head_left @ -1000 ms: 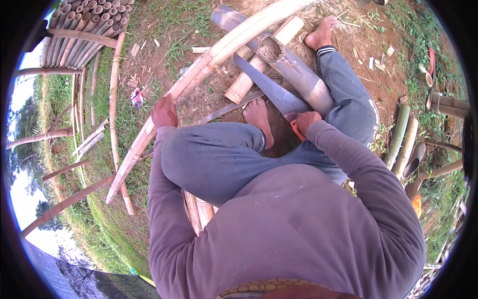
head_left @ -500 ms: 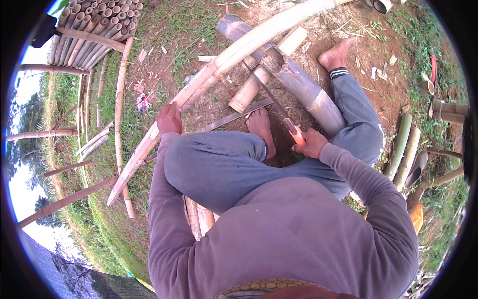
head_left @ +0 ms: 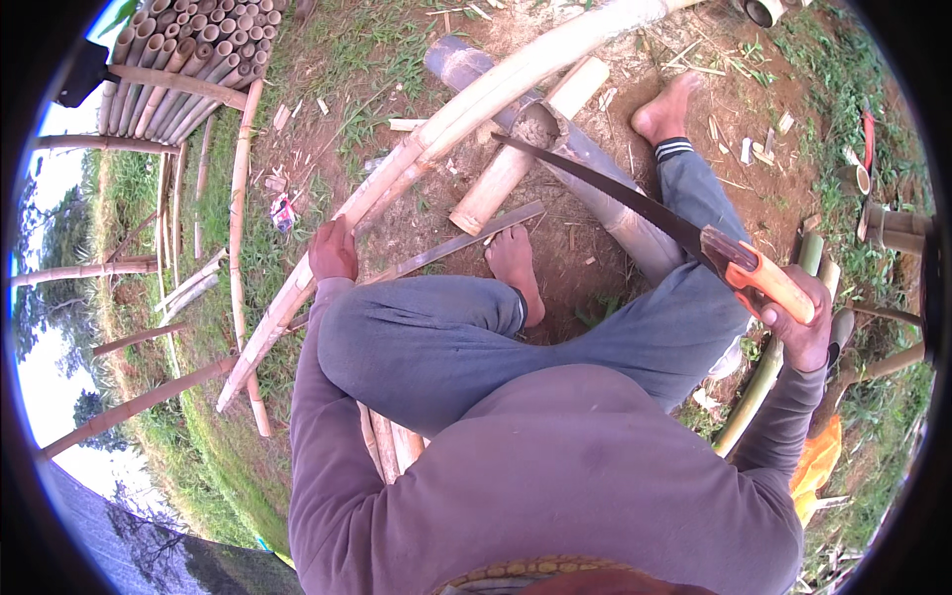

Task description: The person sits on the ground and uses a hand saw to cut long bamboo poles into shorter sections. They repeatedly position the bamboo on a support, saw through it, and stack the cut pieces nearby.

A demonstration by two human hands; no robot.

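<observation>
My left hand (head_left: 333,250) is closed round a long, pale bamboo pole (head_left: 436,134) that slants from the lower left up to the far right. Out to the right, my right hand (head_left: 801,315) grips the orange handle of a handsaw (head_left: 635,198). Its dark blade points up and left, the tip by the open end of a thick grey bamboo section (head_left: 625,208). The long pole crosses over that thick bamboo's far part. A shorter pale bamboo piece (head_left: 491,193) lies beneath, crossing it at an angle.
Cut bamboo tubes (head_left: 198,59) are stacked at the far left beside a bamboo rail frame (head_left: 241,198). A flat bamboo strip (head_left: 456,243) lies by my bare foot (head_left: 514,263). Green bamboo (head_left: 764,387) and an orange sheet (head_left: 818,461) lie at the right.
My right hand has swung outward to the right and raised the saw, drawing its blade away from my foot. The left hand keeps its hold on the pole.
</observation>
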